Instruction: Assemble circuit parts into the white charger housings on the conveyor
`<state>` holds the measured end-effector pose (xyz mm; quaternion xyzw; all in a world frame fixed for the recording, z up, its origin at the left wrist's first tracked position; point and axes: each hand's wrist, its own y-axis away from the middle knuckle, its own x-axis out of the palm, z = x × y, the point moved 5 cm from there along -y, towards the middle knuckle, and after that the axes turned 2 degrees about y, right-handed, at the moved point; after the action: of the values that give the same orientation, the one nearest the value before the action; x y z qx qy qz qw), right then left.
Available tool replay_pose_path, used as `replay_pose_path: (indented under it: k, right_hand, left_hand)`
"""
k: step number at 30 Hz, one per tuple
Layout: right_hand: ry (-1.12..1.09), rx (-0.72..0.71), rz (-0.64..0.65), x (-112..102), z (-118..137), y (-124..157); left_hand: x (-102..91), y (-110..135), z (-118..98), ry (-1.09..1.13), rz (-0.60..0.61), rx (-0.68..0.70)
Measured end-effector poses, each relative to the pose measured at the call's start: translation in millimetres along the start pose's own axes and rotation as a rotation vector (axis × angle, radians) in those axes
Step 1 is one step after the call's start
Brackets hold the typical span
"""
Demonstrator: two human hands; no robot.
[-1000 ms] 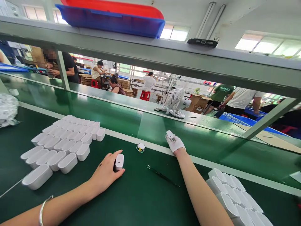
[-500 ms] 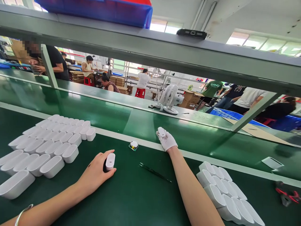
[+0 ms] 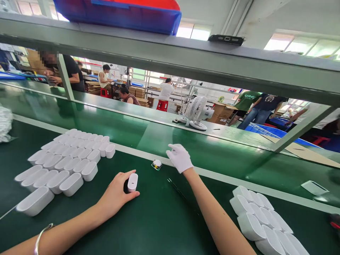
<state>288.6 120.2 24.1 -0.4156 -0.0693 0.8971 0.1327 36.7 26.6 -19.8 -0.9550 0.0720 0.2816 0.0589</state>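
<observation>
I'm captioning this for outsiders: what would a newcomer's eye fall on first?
Probably the white oval shells, packed in rows at the left of the green bench. Then the white-gloved right hand, just right of the circuit board, and the bare left hand, holding a white slotted piece. Overhead, a blue bin stands on the shelf.

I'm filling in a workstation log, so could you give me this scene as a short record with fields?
Left hand: bare, gripping a white casing with a small slot in its end
Right hand: white-gloved, over the bench's pale strip; whether it holds anything cannot be seen
Between the hands: small circuit board with a round white part
Tool: tweezers, beside the right forearm
Left stock: rows of white cups
Right stock: smaller cluster of cups
Shelf above: blue bin, flat black device
Beyond bench: white fan, people
</observation>
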Motion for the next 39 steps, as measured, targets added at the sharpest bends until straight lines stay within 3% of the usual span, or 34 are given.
replay_pose_path:
  k: [3, 5, 15, 18, 21, 24, 29, 39]
  right_hand:
    - [0.200, -0.040, 0.252, 17, 16, 15]
    - [0.316, -0.041, 0.340, 27, 20, 24]
    - [0.371, -0.060, 0.229, 36, 33, 36]
    - [0.206, -0.015, 0.221, 34, 41, 42]
    - [-0.193, -0.006, 0.285, 35, 58, 53]
    - [-0.499, -0.124, 0.373, 36, 79, 68]
    - [-0.692, -0.454, 0.243, 30, 96, 86]
    - [-0.564, -0.846, 0.050, 28, 104, 102]
  left_hand:
    - [-0.4, 0, 1, 0.015, -0.005, -0.007]
    - [-1.0, -1, 1, 0.024, -0.011, -0.010]
    - [-7.9, -9, 1, 0.057, -0.009, 0.064]
    - [-12.1, -9, -3, -0.014, -0.043, 0.101]
    - [-18.2, -9, -7, -0.087, -0.112, 0.131]
    - [-24.1, -9, -9, -0.121, -0.193, 0.153]
    - [-28.9, -8, -13, -0.078, -0.294, 0.206]
    - [-32.9, 1, -25, -0.020, -0.380, 0.375]
